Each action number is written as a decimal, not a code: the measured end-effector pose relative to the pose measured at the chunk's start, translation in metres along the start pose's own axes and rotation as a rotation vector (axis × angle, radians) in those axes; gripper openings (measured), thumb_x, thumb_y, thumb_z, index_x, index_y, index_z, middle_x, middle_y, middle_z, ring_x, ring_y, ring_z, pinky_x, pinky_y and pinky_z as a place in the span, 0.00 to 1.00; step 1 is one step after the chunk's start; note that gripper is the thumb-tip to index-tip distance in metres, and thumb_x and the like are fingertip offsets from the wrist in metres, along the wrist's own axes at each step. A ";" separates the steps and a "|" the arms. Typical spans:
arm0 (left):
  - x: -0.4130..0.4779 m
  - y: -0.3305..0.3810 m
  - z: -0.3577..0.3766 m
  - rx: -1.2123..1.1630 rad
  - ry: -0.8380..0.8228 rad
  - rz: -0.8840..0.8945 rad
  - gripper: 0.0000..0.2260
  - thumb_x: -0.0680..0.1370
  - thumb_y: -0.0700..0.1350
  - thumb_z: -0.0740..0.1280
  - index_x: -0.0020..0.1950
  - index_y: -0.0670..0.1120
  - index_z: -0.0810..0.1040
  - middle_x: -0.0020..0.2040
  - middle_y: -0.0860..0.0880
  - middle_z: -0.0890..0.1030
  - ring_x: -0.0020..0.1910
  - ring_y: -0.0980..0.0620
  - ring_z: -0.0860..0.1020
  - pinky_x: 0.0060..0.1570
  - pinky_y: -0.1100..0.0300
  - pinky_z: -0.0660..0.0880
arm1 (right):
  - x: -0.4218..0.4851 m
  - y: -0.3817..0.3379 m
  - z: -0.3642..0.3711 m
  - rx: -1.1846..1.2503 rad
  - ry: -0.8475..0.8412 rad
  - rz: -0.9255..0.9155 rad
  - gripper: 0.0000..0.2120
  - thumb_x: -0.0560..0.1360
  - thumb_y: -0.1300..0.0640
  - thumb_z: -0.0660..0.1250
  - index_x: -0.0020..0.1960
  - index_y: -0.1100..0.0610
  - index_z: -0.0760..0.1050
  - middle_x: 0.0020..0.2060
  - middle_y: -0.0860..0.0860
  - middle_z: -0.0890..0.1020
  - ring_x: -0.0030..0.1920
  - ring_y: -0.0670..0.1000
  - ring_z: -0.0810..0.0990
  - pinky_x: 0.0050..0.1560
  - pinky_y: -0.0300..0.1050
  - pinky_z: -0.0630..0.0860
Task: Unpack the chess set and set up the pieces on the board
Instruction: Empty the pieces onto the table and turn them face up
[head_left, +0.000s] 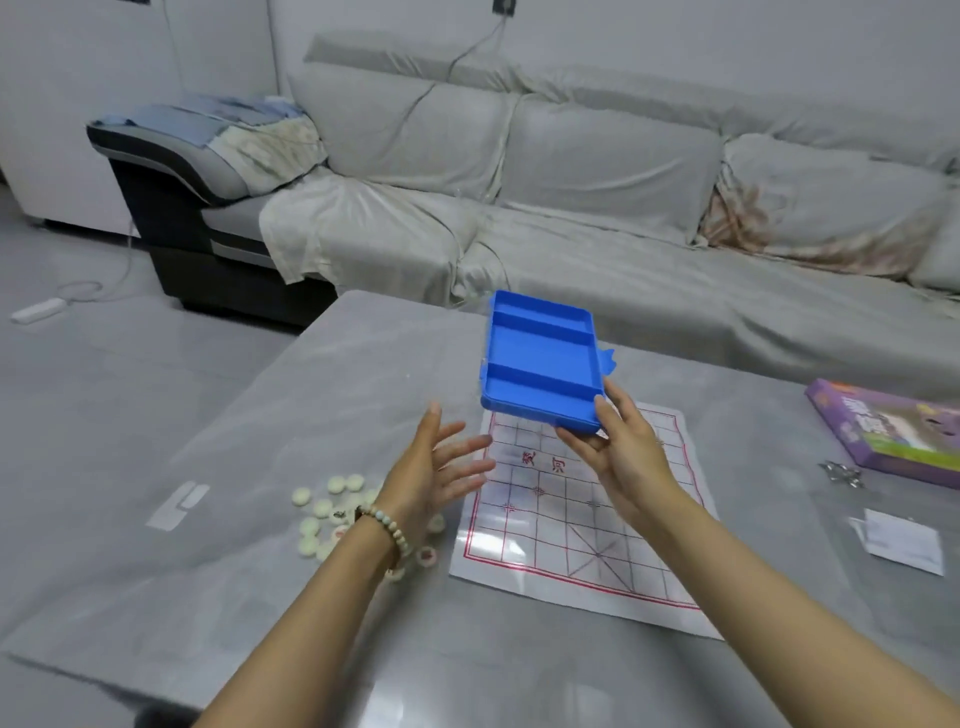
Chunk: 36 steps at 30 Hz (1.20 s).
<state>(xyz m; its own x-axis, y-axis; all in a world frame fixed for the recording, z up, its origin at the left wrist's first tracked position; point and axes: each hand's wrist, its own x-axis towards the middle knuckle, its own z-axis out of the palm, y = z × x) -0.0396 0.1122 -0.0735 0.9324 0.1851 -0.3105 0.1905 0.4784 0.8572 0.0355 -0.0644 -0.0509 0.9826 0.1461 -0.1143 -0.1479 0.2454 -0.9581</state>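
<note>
Head view. A grey worktop (311, 415) carries a paper xiangqi board (571, 519), a white sheet with a red grid, lying flat near its middle. The right hand (623, 457) holds a blue compartment tray (540, 358) in the air above the board's far edge. Its fingers (605, 410) pinch the tray's near right corner, thumb on top, and the tray tilts toward the camera. The left hand (431, 478) hovers at the board's left edge with fingers (462, 452) spread, apart from the tray, and wears a bead bracelet (387, 530) on the wrist. Cream xiangqi pieces (322, 512) lie heaped on the worktop left of the board, partly hidden by the left forearm. A purple box (893, 431) lies at the worktop's right edge with a paper slip (904, 540) nearer the camera. A covered sofa (519, 182) stands beyond the far edge.
</note>
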 end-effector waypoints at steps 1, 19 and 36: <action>-0.003 -0.004 0.008 -0.081 -0.028 -0.018 0.24 0.77 0.62 0.53 0.63 0.44 0.68 0.56 0.43 0.80 0.53 0.43 0.80 0.53 0.51 0.77 | -0.009 -0.006 -0.016 -0.010 0.021 -0.004 0.18 0.81 0.57 0.56 0.71 0.49 0.65 0.57 0.52 0.77 0.54 0.53 0.82 0.49 0.46 0.81; -0.073 -0.146 0.251 -0.001 -0.496 -0.187 0.23 0.74 0.34 0.67 0.66 0.50 0.67 0.53 0.41 0.82 0.51 0.42 0.82 0.50 0.57 0.79 | -0.141 -0.079 -0.373 -0.014 0.525 -0.090 0.13 0.81 0.63 0.52 0.60 0.54 0.71 0.53 0.52 0.78 0.50 0.52 0.78 0.45 0.51 0.76; -0.090 -0.240 0.302 0.631 -0.789 -0.362 0.06 0.78 0.43 0.63 0.53 0.43 0.75 0.42 0.46 0.84 0.32 0.51 0.82 0.33 0.64 0.79 | -0.229 -0.015 -0.509 -0.621 0.672 -0.047 0.10 0.80 0.64 0.56 0.57 0.63 0.73 0.51 0.55 0.77 0.51 0.51 0.74 0.39 0.23 0.70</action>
<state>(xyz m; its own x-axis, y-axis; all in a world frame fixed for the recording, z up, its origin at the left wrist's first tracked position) -0.0764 -0.2787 -0.1270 0.6803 -0.5940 -0.4293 0.4091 -0.1782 0.8949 -0.1304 -0.5894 -0.1440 0.8733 -0.4870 -0.0143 -0.2105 -0.3506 -0.9126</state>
